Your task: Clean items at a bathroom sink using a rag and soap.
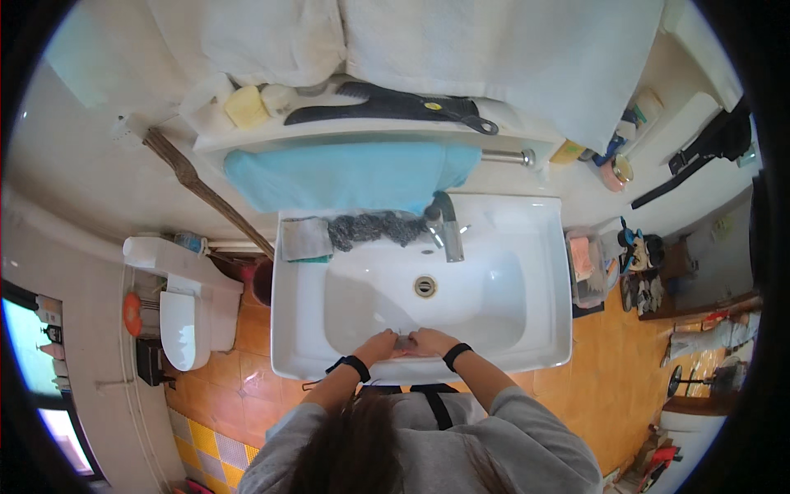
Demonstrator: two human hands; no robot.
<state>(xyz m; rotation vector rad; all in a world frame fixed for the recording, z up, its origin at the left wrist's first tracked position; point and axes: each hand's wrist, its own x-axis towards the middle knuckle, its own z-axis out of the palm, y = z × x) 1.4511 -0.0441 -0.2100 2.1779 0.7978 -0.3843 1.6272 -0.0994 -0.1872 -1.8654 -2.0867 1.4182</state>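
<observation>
Over the front inner wall of the white sink (300,329), my left hand (378,344) and my right hand (433,341) are close together with fingers curled in. Between them is a small greyish thing (403,344), partly hidden by the fingers, its kind too small to tell. Both hands appear closed on it. A dark band circles each wrist. The chrome tap (447,232) rises from the sink's back rim, and the round drain (425,286) shows in the basin beyond my hands.
On the back rim lie a light sponge-like pad (306,239) and dark grey scrubbing mesh (377,228). A blue towel (346,177) hangs behind, beneath a shelf with black combs (395,109). A toilet (185,329) stands left; a plastic bin (586,267) sits right.
</observation>
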